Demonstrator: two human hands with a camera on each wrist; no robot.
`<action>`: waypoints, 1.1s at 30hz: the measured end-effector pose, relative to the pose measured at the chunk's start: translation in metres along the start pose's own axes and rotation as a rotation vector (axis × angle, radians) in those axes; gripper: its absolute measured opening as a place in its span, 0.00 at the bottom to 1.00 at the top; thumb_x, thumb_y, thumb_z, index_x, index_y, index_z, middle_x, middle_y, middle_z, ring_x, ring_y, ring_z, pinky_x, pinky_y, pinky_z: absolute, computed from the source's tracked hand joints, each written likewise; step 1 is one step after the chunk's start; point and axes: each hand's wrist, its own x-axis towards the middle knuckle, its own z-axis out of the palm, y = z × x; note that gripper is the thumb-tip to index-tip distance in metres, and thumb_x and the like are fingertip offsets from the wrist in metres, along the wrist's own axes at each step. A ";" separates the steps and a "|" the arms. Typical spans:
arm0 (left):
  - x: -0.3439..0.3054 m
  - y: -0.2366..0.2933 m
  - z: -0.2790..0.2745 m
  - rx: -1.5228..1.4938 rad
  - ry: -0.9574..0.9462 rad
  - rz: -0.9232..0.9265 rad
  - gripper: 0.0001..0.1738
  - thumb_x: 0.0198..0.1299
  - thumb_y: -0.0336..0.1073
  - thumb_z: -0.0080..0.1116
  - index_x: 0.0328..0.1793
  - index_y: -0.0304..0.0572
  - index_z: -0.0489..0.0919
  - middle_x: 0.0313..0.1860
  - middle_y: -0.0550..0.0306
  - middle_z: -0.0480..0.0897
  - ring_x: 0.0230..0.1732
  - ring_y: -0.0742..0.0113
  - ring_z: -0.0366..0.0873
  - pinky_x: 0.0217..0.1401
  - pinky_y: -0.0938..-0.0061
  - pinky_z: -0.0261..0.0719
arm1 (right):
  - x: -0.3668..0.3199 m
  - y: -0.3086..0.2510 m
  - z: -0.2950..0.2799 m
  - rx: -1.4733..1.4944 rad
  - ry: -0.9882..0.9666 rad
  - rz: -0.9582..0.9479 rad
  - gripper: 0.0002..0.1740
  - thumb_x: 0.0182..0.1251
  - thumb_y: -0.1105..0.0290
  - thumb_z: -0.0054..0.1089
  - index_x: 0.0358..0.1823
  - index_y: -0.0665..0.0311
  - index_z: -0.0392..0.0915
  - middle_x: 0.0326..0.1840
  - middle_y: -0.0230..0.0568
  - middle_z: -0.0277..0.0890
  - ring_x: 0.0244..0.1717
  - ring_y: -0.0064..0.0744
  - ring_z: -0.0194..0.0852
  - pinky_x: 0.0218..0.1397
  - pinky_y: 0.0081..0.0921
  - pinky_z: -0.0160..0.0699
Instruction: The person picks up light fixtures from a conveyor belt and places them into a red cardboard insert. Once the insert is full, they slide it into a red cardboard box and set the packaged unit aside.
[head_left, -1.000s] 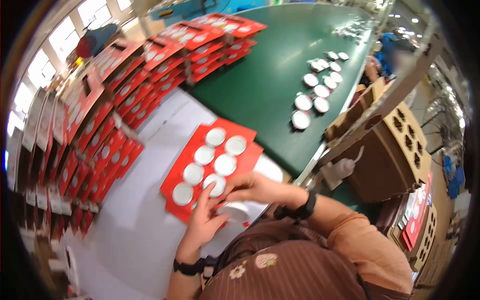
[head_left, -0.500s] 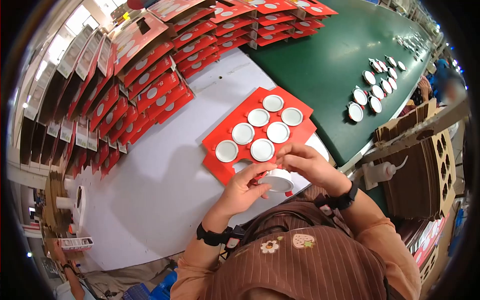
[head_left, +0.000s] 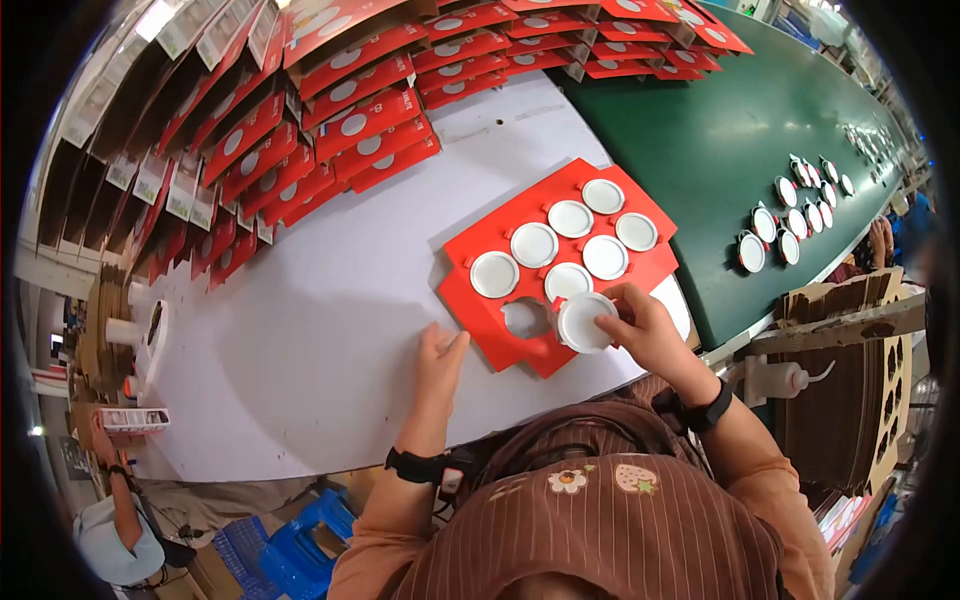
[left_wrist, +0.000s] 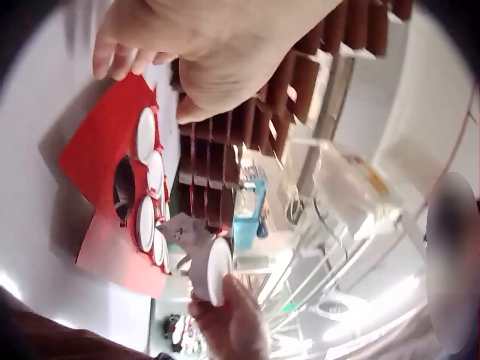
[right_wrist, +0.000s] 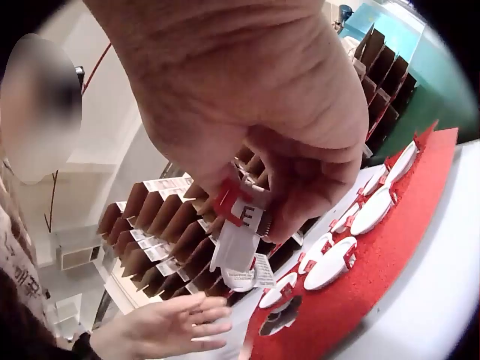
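Note:
A red card sheet (head_left: pixel 478 308) lies on the white table, with several round white pieces set in it and one bare round hole near its lower edge. My right hand (head_left: pixel 652 335) pinches a round white piece (head_left: pixel 583 323) at its right side, above the card beside that hole. In the right wrist view, red and printed parts show on the held white piece (right_wrist: pixel 238 247). My left hand (head_left: pixel 437 375) holds nothing, its fingers relaxed just left of the card's lower corner. The left wrist view shows the left hand (left_wrist: pixel 202 45) above the card's end (left_wrist: pixel 112 142).
Stacked red cartons (head_left: pixel 370 130) line the table's far left. Several white pieces (head_left: pixel 752 252) stand on the green surface (head_left: pixel 670 160) at the right. A white bottle (head_left: pixel 775 379) and brown cardboard (head_left: pixel 835 420) are at the right edge. Another person's arm (head_left: pixel 125 510) shows at lower left.
My left hand has let go of the white piece and moved left. My right hand now holds that piece alone, turned face up over the card. The head view has shifted.

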 end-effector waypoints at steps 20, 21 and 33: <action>0.016 -0.020 0.028 -0.905 -0.755 -0.383 0.26 0.61 0.26 0.54 0.67 0.38 0.66 0.61 0.51 0.74 0.60 0.58 0.74 0.62 0.60 0.76 | 0.040 0.009 0.046 -0.498 -0.068 -0.009 0.16 0.64 0.64 0.58 0.47 0.69 0.76 0.35 0.53 0.80 0.36 0.49 0.80 0.39 0.36 0.77; 0.015 -0.020 0.028 -0.907 -0.755 -0.386 0.26 0.61 0.26 0.54 0.67 0.38 0.66 0.61 0.51 0.74 0.60 0.58 0.74 0.62 0.60 0.76 | 0.038 0.006 0.047 -0.585 -0.073 -0.072 0.15 0.65 0.65 0.58 0.46 0.68 0.76 0.36 0.54 0.80 0.37 0.53 0.79 0.39 0.38 0.77; 0.015 -0.031 0.045 -0.979 -0.749 -0.320 0.26 0.58 0.25 0.54 0.65 0.40 0.67 0.60 0.54 0.75 0.58 0.61 0.76 0.61 0.62 0.78 | 0.038 0.004 0.041 -0.353 -0.099 0.141 0.12 0.69 0.66 0.52 0.47 0.66 0.72 0.29 0.54 0.79 0.30 0.55 0.79 0.31 0.40 0.78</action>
